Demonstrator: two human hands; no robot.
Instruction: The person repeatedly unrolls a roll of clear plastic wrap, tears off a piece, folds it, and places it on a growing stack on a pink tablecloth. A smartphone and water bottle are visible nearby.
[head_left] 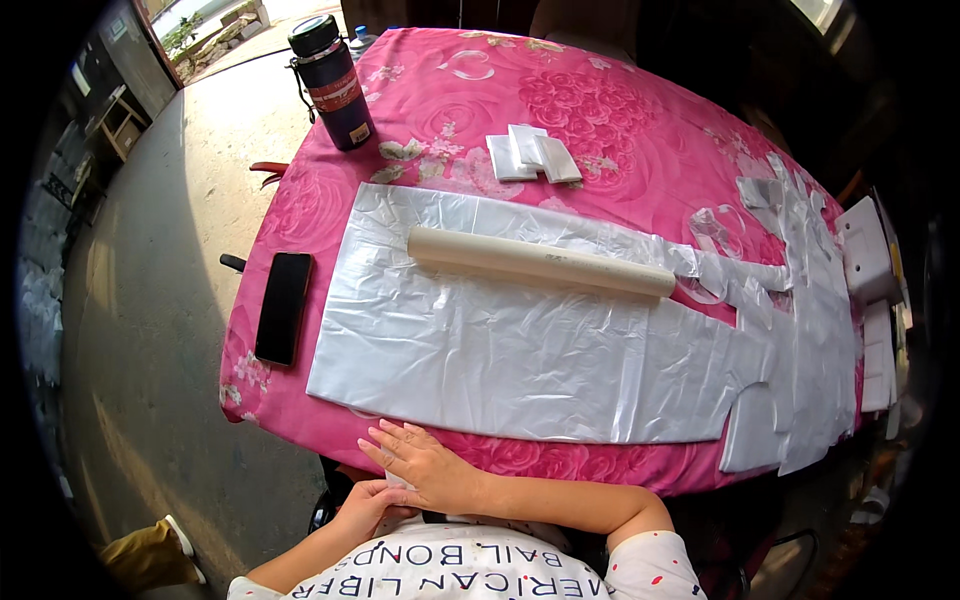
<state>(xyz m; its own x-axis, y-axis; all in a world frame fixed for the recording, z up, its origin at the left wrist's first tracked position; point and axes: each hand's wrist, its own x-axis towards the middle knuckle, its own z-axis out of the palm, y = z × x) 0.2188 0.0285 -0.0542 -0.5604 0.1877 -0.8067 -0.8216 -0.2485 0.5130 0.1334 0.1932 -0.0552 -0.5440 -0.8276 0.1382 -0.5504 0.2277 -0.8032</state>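
Close to my body, at the table's near edge, my left hand [367, 508] pinches a small white folded piece [399, 481], mostly covered by my hands. Over it lies my right hand [430, 472], fingers stretched out and slightly spread, with its palm side hidden. Beyond them, a stack of thin white plastic sheets [480, 350], shaped like aprons, is spread across the table, creased and with straps toward the right. A cream-coloured tube [540, 264] rests lengthwise on top of it. Several small white folded packets [533, 154] are piled at the far middle of the table.
The table wears a pink flowered cloth [440, 95]. A black phone [284, 308] lies at its left, and a dark lidded flask [335, 92] stands at the far left corner. White boxes [868, 250] are at the right edge. Another person's leg [155, 553] shows at lower left.
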